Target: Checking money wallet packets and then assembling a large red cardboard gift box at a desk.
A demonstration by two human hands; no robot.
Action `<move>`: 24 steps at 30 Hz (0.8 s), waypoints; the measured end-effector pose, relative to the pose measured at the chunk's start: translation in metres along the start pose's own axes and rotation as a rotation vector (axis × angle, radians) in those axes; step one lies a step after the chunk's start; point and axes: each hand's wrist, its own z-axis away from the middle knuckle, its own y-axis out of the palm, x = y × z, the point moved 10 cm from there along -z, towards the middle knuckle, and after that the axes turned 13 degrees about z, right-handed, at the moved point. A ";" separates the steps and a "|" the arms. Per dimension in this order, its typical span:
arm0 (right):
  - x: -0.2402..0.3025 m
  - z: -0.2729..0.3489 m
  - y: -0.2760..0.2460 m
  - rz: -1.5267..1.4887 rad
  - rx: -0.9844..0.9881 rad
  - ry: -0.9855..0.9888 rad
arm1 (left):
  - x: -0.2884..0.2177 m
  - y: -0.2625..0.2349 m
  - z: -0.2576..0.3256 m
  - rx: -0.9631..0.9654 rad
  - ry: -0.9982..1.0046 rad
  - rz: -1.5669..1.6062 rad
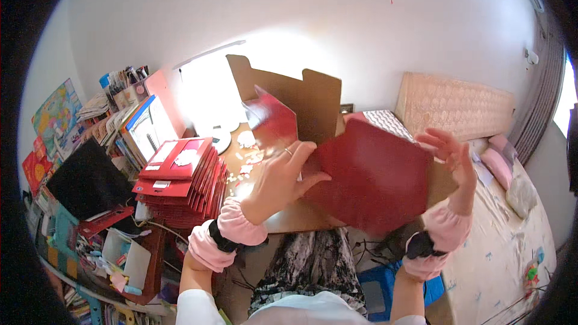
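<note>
Between my hands a large red cardboard piece [379, 174] stands tilted over the desk's front edge, slightly blurred. My left hand [280, 177] is at its left edge, thumb and forefinger spread wide; whether they touch it is unclear. Beside its upper right edge, my right hand [448, 153] is raised with the fingers apart. Behind them a brown cardboard sheet [316, 99] with notched edges stands upright. A shiny red folded piece [274, 114] leans in front of that sheet.
Left on the desk [283, 219] rises a stack of red folders or flat boxes [180, 180]. Small white and red scraps [245, 170] lie near it. A bright lamp [211, 90] glows behind. A bed [494, 253] stands right, with a blue box [385, 292] below the desk.
</note>
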 end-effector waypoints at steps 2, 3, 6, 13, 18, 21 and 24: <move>0.010 -0.025 -0.001 0.023 0.097 0.024 | -0.001 0.004 0.001 0.025 0.028 -0.020; 0.013 -0.038 0.016 0.116 0.266 0.013 | -0.001 0.009 0.001 0.062 0.047 -0.013; 0.038 -0.049 0.034 0.337 0.466 0.092 | -0.020 0.025 -0.013 0.102 0.126 0.095; -0.031 -0.085 0.142 0.603 0.862 -0.027 | 0.004 0.017 -0.001 0.237 0.088 0.069; -0.072 -0.098 0.144 0.653 0.797 -0.108 | 0.007 0.011 0.000 0.224 0.190 0.119; -0.080 -0.112 0.134 0.682 0.640 0.043 | 0.034 -0.004 0.010 0.186 0.046 0.140; -0.089 -0.109 0.103 1.131 0.732 -0.613 | 0.055 -0.022 0.019 0.084 0.011 0.208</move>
